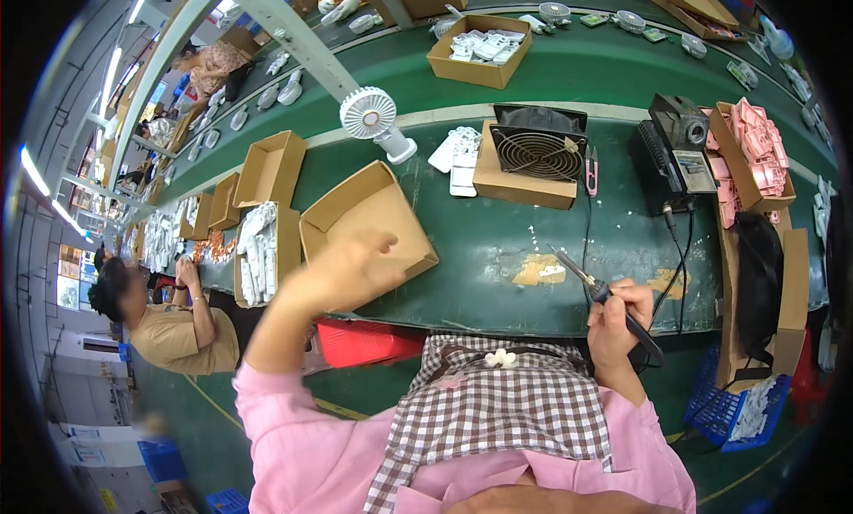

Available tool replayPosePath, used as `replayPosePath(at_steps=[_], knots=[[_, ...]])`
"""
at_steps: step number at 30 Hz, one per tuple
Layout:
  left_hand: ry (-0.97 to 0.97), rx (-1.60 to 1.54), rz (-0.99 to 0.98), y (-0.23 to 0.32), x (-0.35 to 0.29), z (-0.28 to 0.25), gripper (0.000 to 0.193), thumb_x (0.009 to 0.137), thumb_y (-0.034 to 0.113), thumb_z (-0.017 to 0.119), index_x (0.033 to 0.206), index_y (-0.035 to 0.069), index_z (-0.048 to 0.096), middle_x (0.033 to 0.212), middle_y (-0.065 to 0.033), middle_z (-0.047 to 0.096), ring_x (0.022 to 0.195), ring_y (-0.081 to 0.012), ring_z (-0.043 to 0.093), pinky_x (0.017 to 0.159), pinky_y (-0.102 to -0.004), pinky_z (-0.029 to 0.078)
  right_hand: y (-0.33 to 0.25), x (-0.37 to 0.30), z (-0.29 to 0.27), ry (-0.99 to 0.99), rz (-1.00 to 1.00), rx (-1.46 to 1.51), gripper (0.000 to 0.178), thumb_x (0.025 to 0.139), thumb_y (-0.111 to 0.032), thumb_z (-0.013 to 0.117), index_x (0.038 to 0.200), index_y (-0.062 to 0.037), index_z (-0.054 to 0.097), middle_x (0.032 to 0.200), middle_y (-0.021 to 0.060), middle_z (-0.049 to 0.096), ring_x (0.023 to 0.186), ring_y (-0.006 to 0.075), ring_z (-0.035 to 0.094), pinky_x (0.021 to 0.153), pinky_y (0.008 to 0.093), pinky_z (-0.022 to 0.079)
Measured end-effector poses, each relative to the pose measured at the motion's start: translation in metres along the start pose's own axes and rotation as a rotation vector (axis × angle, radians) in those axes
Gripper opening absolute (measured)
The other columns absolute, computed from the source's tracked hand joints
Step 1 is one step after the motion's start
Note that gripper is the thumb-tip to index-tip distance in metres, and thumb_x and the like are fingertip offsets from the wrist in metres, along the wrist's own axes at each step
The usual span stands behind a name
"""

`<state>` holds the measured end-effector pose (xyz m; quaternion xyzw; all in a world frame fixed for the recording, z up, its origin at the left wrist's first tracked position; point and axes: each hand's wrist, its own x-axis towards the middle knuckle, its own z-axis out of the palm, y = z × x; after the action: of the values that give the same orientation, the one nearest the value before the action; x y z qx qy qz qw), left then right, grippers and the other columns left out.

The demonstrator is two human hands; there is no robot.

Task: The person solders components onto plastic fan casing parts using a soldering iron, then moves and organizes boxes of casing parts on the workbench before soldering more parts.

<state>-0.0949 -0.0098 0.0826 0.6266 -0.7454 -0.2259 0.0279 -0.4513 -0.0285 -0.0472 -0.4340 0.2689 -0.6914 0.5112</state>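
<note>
My right hand (613, 326) is closed around the dark handle of a soldering iron (599, 292), held above the near edge of the workbench. The iron's thin metal tip points up and left, toward the bench top. On the left, my left hand (351, 270) is over the near part of an open cardboard box (355, 203). Motion smears its fingers, so I cannot make out whether it holds anything. The visible inside of the box is bare cardboard. Between the hands, a tan patch (539, 270) with small white bits lies on the green bench.
A fume fan (538, 145) sits on a flat carton, with white plastic parts (458, 159) beside it. A small white fan (369, 114) stands behind the box. On the right are a black soldering station (675, 154), trailing cables and pink parts (755, 150). Another person (182, 327) works at left.
</note>
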Motion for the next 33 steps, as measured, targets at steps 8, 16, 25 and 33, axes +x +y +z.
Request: replayPosePath(at_steps=[8, 16, 25, 33], knots=[[0.461, 0.203, 0.078, -0.008, -0.089, 0.105, 0.03, 0.069, -0.006, 0.055, 0.099, 0.002, 0.058, 0.089, -0.0116, 0.057, 0.091, -0.0317, 0.054, 0.082, -0.0409, 0.043, -0.011, -0.013, 0.037, -0.238, 0.035, 0.005, 0.021, 0.084, -0.002, 0.064, 0.096, -0.0026, 0.047, 0.086, 0.0091, 0.051, 0.06, 0.0103, 0.052, 0.052, 0.0221, 0.045], [0.365, 0.189, 0.242, -0.002, -0.136, 0.095, 0.026, 0.063, -0.005, 0.057, 0.084, 0.01, 0.064, 0.101, 0.0, 0.063, 0.115, -0.0313, 0.047, 0.097, -0.0486, 0.031, -0.013, -0.019, 0.048, -0.252, 0.061, -0.113, 0.02, 0.088, -0.014, 0.062, 0.096, -0.0032, 0.047, 0.085, 0.0088, 0.051, 0.056, 0.012, 0.053, 0.048, 0.0215, 0.038], [0.746, 0.218, 0.278, -0.018, -0.089, 0.115, 0.032, 0.072, 0.001, 0.059, 0.1, 0.015, 0.064, 0.125, -0.0042, 0.055, 0.119, -0.0301, 0.045, 0.1, -0.0441, 0.036, -0.009, -0.003, 0.051, -0.423, 0.101, -0.338, 0.017, 0.087, -0.007, 0.062, 0.095, -0.0011, 0.049, 0.084, 0.0066, 0.052, 0.064, 0.0115, 0.055, 0.059, 0.023, 0.045], [1.145, 0.06, -1.011, -0.288, -0.178, 0.031, 0.052, 0.089, 0.037, 0.055, 0.119, -0.006, 0.053, 0.111, -0.0261, 0.06, 0.107, -0.0423, 0.053, 0.094, -0.046, 0.039, -0.004, -0.008, 0.055, -0.559, -0.17, -0.643, 0.014, 0.08, -0.008, 0.068, 0.082, -0.0013, 0.056, 0.063, 0.0087, 0.056, 0.051, 0.0151, 0.049, 0.048, 0.027, 0.036]])
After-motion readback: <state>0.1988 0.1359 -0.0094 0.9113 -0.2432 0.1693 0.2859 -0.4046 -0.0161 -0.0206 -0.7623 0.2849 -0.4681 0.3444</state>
